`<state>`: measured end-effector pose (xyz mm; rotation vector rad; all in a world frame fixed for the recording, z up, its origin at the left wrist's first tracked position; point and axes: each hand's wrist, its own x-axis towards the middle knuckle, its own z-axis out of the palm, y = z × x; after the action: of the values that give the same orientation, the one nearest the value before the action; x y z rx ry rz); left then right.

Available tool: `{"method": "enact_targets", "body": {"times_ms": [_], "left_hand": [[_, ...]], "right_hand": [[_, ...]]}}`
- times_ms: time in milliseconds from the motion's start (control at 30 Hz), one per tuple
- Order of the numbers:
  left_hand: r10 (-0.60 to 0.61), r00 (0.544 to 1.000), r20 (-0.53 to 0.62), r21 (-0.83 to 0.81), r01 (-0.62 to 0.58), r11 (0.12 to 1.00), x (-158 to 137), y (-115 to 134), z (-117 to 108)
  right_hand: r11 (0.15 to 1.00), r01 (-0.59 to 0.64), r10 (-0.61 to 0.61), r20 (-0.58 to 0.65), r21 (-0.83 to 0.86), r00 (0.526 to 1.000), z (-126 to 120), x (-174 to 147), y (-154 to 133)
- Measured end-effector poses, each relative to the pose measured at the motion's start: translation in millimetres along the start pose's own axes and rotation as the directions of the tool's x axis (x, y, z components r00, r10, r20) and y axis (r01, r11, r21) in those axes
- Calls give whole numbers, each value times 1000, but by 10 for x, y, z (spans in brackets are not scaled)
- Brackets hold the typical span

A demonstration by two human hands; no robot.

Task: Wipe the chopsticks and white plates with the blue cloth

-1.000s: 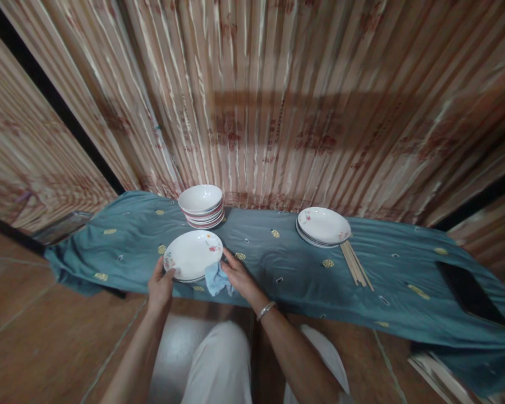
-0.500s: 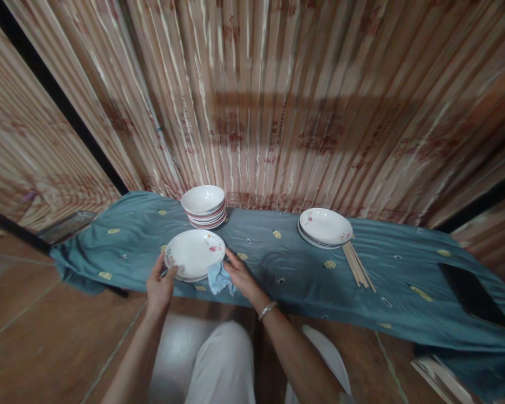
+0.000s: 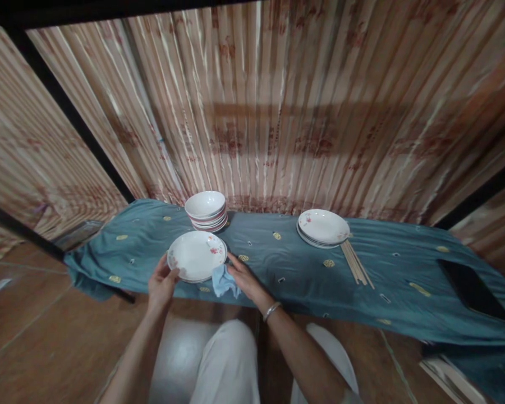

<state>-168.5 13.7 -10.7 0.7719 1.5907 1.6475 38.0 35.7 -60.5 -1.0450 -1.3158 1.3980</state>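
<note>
A white plate with red flowers on its rim (image 3: 196, 255) lies at the front left of the cloth-covered table, and another rim shows beneath it. My left hand (image 3: 162, 283) grips the plate's left edge, thumb over the rim and fingers underneath. At the plate's right edge, my right hand (image 3: 244, 275) holds a crumpled light-blue cloth (image 3: 224, 280), its fingers against the rim. Just behind the plate stands a stack of white bowls with red bands (image 3: 205, 205).
A second stack of flowered plates (image 3: 323, 225) sits right of centre, with several wooden chopsticks (image 3: 356, 262) beside it. Farther right lies a flat black object (image 3: 473, 289). A teal patterned tablecloth (image 3: 286, 292) covers the table. Dark frame bars (image 3: 67, 112) rise at the sides, before a striped curtain (image 3: 252, 84).
My view has tilted and shifted slightly, bringing a dark top bar into sight. Both hands stay at the plate, and the blue cloth remains in my right hand.
</note>
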Motion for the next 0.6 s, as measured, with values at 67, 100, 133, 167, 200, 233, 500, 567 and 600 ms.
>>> {"method": "enact_targets", "body": {"times_ms": [67,100,133,167,200,233,500,567,600], "left_hand": [[-27,1000,-14,-3,27,1000,-73,55,7],[-35,999,-12,-6,35,999,-115,80,15],[-43,999,-4,-13,43,999,-157,101,30],[-49,999,10,-22,49,999,-199,118,50],[-54,998,29,-34,55,998,-242,131,79],[-56,997,55,-45,58,997,-285,140,116],[-75,956,285,-112,111,987,-691,148,681],[-99,940,326,-121,145,982,-787,144,853],[-115,933,341,-123,165,979,-828,138,937]], "right_hand": [[1000,-12,12,-11,5,1000,-33,-64,-78],[1000,-9,9,-9,18,1000,-59,-98,-122],[999,7,-7,-7,32,1000,-94,-132,-167],[999,28,-28,-6,47,1000,-138,-165,-208],[997,46,-45,-9,60,999,-193,-196,-244],[995,60,-58,-18,74,998,-259,-226,-274],[989,54,-25,-198,140,980,-1070,-466,-392],[989,52,-16,-250,137,968,-1265,-541,-434],[989,48,-9,-272,137,962,-1350,-579,-454]]}}
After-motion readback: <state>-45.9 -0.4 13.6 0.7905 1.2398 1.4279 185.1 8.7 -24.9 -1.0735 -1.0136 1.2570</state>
